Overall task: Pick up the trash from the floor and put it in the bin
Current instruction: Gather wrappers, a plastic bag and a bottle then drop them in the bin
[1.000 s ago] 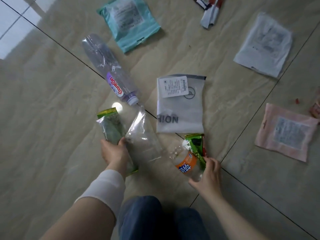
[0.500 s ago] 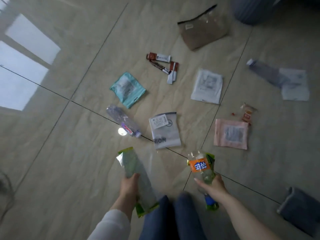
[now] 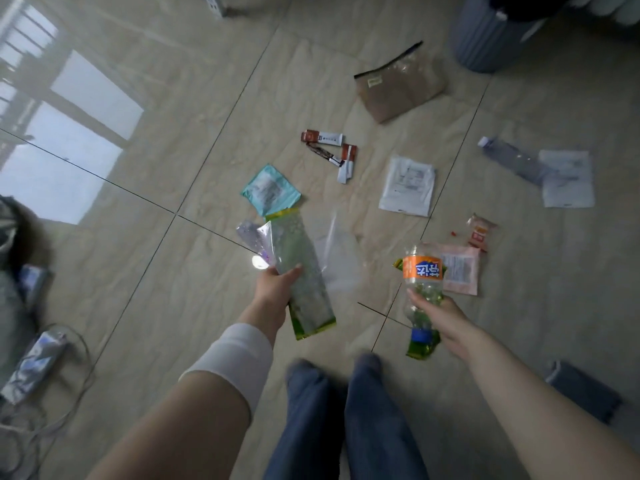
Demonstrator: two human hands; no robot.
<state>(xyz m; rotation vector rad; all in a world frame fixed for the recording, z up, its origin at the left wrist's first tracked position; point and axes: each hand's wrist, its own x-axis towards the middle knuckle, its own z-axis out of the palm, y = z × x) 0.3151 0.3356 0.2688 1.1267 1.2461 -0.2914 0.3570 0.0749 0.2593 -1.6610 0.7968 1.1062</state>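
Trash still scattered on floor (image 3: pixel 145 278). Left hand (image 3: pixel 275 289) grips green-edged wrapper (image 3: pixel 299 271) plus clear bag (image 3: pixel 341 258); right hand (image 3: pixel 440 317) grips orange-label bottle (image 3: pixel 422 289). Bin (image 3: pixel 491 36) top right.

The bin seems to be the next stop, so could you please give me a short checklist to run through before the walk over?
1. Left hand grips the green-edged wrapper: ok.
2. Right hand grips the orange-label bottle: ok.
3. Clear bag secure in left hand: cannot tell.
4. Bin in view, far right: ok.
5. Path to it free of litter: not ok, brown pouch lies near it.
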